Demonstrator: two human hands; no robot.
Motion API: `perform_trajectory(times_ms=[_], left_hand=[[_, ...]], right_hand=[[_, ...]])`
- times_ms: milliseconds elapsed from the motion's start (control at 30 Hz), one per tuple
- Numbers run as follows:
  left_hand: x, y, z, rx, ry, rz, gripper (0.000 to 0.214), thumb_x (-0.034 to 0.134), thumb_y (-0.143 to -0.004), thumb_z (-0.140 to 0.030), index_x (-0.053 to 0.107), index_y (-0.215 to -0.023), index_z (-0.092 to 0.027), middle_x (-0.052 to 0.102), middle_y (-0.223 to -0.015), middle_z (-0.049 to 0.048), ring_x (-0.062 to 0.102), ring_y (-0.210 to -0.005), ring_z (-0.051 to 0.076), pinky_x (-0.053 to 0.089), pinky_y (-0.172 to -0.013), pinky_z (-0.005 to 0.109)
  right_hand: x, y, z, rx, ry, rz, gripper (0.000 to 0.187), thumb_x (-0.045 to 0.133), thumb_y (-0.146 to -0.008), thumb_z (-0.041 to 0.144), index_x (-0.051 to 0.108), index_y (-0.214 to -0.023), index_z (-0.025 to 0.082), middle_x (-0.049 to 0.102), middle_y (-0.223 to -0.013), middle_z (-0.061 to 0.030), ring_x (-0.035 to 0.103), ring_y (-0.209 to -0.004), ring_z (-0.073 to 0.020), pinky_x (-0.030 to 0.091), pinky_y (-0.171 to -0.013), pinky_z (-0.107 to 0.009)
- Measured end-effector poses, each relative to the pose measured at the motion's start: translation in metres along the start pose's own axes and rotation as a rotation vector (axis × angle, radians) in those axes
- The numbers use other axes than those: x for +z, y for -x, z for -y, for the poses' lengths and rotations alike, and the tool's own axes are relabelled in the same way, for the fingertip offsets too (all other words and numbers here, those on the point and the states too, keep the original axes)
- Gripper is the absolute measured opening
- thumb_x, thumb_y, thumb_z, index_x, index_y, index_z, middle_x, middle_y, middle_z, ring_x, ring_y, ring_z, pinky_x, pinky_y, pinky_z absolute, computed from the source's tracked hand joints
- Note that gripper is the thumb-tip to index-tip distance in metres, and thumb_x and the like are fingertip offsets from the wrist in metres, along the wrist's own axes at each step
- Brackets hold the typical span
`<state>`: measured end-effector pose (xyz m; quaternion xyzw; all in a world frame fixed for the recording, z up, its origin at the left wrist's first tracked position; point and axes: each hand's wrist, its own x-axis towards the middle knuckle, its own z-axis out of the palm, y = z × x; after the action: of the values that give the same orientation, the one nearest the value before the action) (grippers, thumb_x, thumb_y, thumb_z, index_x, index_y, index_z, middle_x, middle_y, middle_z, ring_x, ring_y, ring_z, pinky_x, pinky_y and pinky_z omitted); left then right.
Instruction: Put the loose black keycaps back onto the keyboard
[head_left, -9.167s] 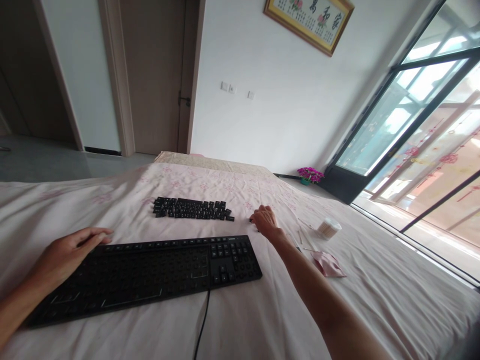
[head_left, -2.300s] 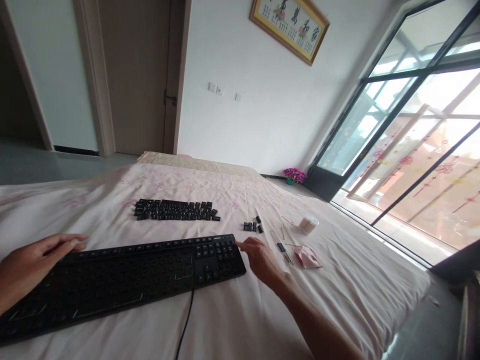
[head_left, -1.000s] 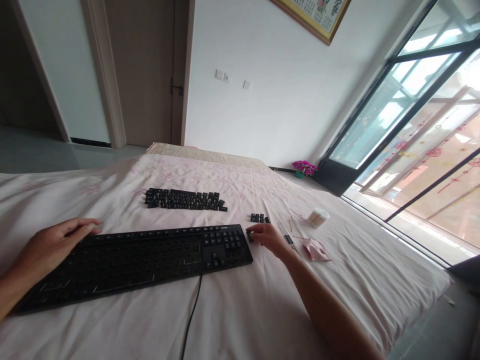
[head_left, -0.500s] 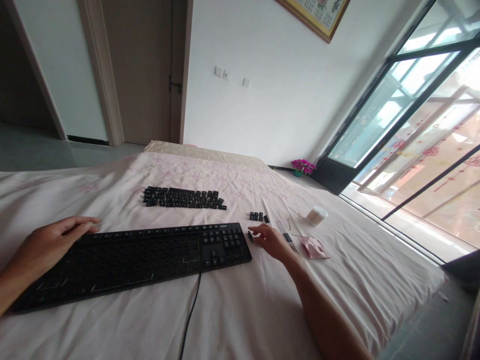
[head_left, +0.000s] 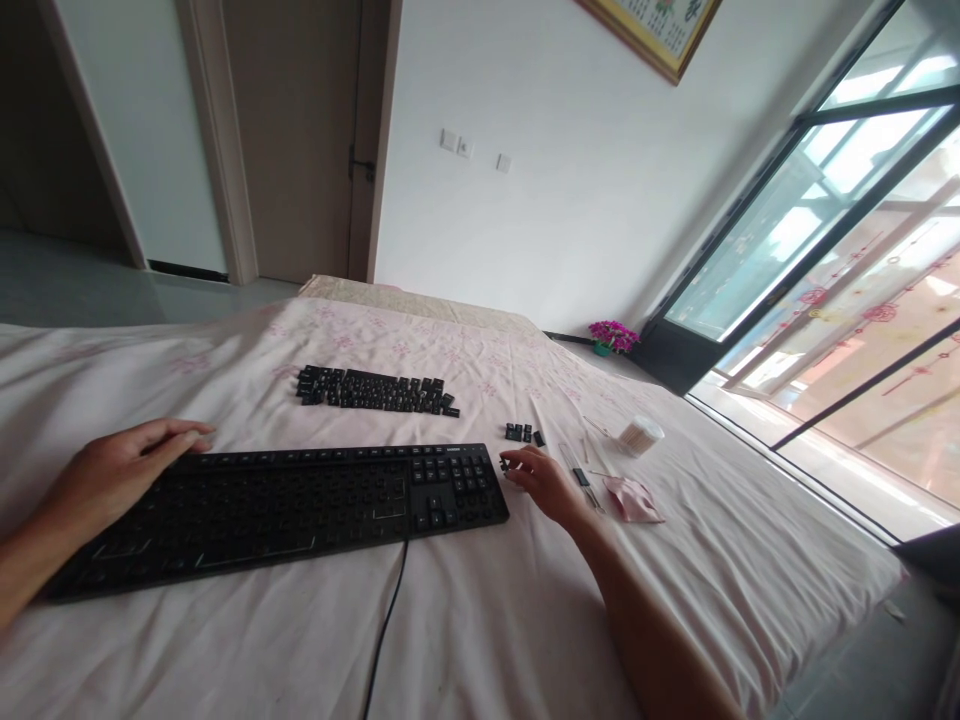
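A black keyboard [head_left: 300,510] lies on the bedsheet, its main section bare of keycaps while the number pad and top row still carry theirs. My left hand [head_left: 120,475] hovers by its upper left edge, thumb pressed to the fingers; whether anything is between them is hidden. Just off the keyboard's right end, my right hand [head_left: 544,482] pinches a small black keycap [head_left: 504,464] in its fingertips. Behind the keyboard, loose keycaps [head_left: 371,391] lie in rows. A smaller group of keycaps [head_left: 519,432] sits beyond my right hand.
Right of my right hand lie a slim tool with a black grip [head_left: 581,477], a pink cloth [head_left: 632,499] and a clear tub of cotton swabs [head_left: 641,436]. The keyboard cable [head_left: 386,630] runs toward me across the sheet [head_left: 487,620].
My right fingers have closed around the keycap beside the keyboard's right end. The whole view has shifted slightly; my left hand stays by the keyboard's upper left edge.
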<state>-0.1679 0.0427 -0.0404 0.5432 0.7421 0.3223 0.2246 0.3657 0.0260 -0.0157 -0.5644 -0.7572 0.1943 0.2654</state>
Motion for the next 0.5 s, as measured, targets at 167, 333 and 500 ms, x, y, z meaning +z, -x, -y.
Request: perform_trajectory(times_ms=[167, 333, 500], left_hand=[[0.000, -0.001, 0.000, 0.010, -0.031, -0.007, 0.040, 0.048, -0.079, -0.053, 0.067, -0.104, -0.028, 0.074, -0.096, -0.0040, 0.067, -0.091, 0.021, 0.047, -0.060, 0.023], [0.001, -0.008, 0.007, 0.027, -0.032, 0.003, 0.038, 0.050, -0.079, -0.051, 0.068, -0.103, -0.028, 0.072, -0.103, -0.0039, 0.066, -0.094, 0.020, 0.047, -0.068, 0.022], [0.001, -0.009, 0.008, 0.037, -0.049, 0.005, 0.034, 0.049, -0.081, -0.049, 0.067, -0.102, -0.029, 0.072, -0.103, -0.0047, 0.065, -0.097, 0.019, 0.045, -0.074, 0.023]], right_hand=[[0.004, 0.000, 0.007, -0.031, -0.164, 0.032, 0.032, 0.058, -0.083, 0.028, 0.066, -0.113, 0.021, 0.059, -0.093, -0.0036, 0.058, -0.078, -0.0145, 0.048, -0.070, -0.028], [0.006, 0.004, 0.019, -0.093, -0.030, 0.027, 0.029, 0.059, -0.085, 0.027, 0.067, -0.112, 0.024, 0.059, -0.093, -0.0029, 0.057, -0.077, -0.0137, 0.045, -0.071, -0.027], [0.006, 0.007, 0.025, -0.100, 0.114, 0.028, 0.029, 0.059, -0.085, 0.025, 0.066, -0.113, 0.027, 0.060, -0.097, -0.0025, 0.058, -0.076, -0.0135, 0.044, -0.073, -0.028]])
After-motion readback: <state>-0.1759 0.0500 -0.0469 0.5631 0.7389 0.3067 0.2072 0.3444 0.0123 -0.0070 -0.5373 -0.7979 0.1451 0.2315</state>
